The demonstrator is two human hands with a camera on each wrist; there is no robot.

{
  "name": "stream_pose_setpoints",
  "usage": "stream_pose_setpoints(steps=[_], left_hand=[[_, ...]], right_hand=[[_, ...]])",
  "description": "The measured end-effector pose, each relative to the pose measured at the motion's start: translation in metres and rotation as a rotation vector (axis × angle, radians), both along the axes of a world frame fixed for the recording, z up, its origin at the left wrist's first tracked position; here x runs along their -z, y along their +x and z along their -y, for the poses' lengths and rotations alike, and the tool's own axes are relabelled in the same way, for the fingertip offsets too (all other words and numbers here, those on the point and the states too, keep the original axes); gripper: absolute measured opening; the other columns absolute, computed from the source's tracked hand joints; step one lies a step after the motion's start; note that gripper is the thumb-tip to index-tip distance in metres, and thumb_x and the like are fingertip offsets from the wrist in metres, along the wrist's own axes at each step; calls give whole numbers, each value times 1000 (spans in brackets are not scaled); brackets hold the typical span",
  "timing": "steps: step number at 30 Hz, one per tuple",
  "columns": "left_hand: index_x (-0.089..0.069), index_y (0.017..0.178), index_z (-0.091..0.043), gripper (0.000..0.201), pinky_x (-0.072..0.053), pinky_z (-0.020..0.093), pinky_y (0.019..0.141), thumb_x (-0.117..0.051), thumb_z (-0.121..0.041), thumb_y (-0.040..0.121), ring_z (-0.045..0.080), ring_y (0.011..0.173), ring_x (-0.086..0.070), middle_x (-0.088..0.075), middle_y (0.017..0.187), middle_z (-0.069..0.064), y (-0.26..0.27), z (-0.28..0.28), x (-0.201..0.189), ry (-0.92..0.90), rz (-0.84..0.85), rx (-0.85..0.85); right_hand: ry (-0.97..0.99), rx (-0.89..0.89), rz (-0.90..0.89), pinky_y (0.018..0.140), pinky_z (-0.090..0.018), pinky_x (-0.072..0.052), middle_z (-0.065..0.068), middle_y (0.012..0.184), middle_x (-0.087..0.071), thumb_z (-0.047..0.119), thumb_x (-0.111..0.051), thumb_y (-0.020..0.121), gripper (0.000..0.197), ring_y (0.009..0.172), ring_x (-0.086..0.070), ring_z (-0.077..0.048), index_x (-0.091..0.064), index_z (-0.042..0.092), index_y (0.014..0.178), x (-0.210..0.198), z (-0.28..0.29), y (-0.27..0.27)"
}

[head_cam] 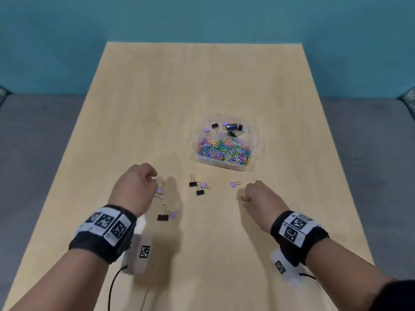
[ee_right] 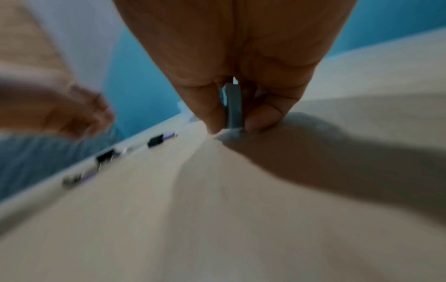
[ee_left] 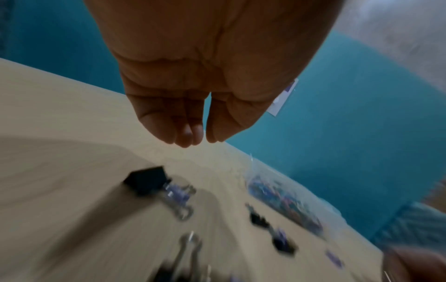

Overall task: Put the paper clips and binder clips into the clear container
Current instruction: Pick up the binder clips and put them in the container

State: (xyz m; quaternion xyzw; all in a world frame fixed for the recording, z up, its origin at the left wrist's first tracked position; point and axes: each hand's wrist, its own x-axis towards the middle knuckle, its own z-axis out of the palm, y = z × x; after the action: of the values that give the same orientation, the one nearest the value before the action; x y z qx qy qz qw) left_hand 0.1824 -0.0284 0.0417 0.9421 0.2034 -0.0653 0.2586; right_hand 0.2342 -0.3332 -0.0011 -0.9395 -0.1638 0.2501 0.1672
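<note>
From the head view the whole layout is plain: the clear container (head_cam: 225, 144) sits on the tabletop (head_cam: 157, 97) right of centre, with coloured paper clips (head_cam: 224, 150) filling its near side and a few binder clips (head_cam: 229, 129) at the far end. Loose binder clips lie between the two hands: a black pair (head_cam: 195, 187) with a purple one (head_cam: 204, 185), another purple one (head_cam: 234, 184) and a larger black one (head_cam: 162, 217).

The left hand (head_cam: 134, 189) is curled, and a purple clip (head_cam: 159, 190) shows at its fingertips; the left wrist view (badly blurred) shows fingers (ee_left: 185, 131) and thumb drawn together, though what they hold stays hidden there.

The right hand (head_cam: 261, 198) has its grip pinched low at the tabletop; its wrist view shows thumb and finger (ee_right: 212, 114) squeezing a grey-blue piece (ee_right: 233, 106), too smeared to name.
</note>
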Motion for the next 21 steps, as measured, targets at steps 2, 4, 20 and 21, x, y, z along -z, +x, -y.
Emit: stream_pose_setpoints(steps=[2,4,20,21], left_hand=[[-58,89,-24,8,-43,30,61,-50,-24,88,13,71,-54,-56,93,-3,-26,9,8,32,-37,52],[-52,90,-23,9,-42,31,59,-49,-32,90,16,69,-52,-51,95,-4,-43,26,15,99,-113,161],[-57,94,-23,13,-43,28,64,-61,-22,81,14,73,-57,-55,88,-7,-62,31,34,-165,-55,-116],[-61,96,-21,15,-46,28,66,-64,-21,81,12,69,-58,-58,83,-7,-63,29,33,-325,-31,-223]], right_hand=[[165,291,-79,55,-30,-35,1,77,-55,17,-54,83,14,66,-52,-24,-42,20,77,-3,0,0],[388,583,-199,51,-28,-40,-2,70,-56,10,-49,79,10,54,-54,-23,-46,20,79,-5,-5,0],[-167,-90,101,71,-42,-51,-7,102,-48,28,-50,93,13,77,-57,-33,-43,17,97,0,-43,17],[-166,-92,97,71,-43,-50,-8,100,-48,26,-50,94,13,76,-57,-33,-40,17,92,0,-43,17]])
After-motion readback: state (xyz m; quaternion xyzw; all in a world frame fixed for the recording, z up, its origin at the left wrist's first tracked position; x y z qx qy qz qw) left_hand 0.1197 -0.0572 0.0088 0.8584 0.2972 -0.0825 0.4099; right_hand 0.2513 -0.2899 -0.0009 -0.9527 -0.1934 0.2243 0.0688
